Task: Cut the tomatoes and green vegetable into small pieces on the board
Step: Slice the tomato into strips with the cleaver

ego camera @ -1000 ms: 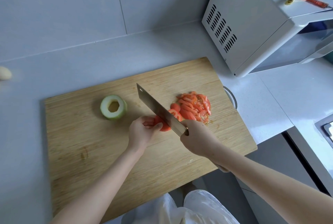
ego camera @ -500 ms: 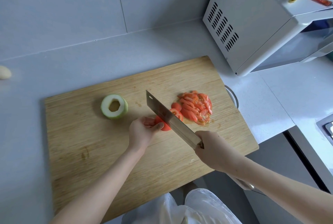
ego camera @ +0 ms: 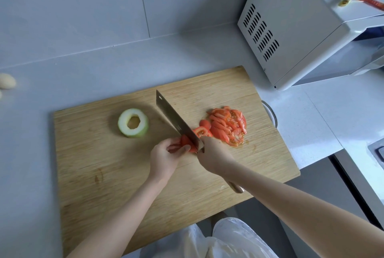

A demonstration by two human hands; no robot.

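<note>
Grey counter (ego camera: 87, 60), far left edge: a pale rounded item (ego camera: 7, 81), too blurred to identify. Rectangular bamboo chopping board (ego camera: 104, 174): a hollowed pale-green vegetable ring (ego camera: 123, 126) stands left of centre, untouched. Left hand (ego camera: 164, 159), fingers curled, pinches a red tomato chunk (ego camera: 185, 143) mid-board. Steel cleaver (ego camera: 174, 118): blade rests against that chunk; right hand (ego camera: 214, 158) grips its handle. Heap of red tomato slices (ego camera: 228, 126) just beside, to the right. White microwave oven (ego camera: 291, 29) beyond.

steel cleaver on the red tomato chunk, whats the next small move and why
Probably press the steel cleaver down through the red tomato chunk that the left hand pinches on the wooden board: the right hand holds the blade right against that chunk, and it is not yet sliced.
</note>
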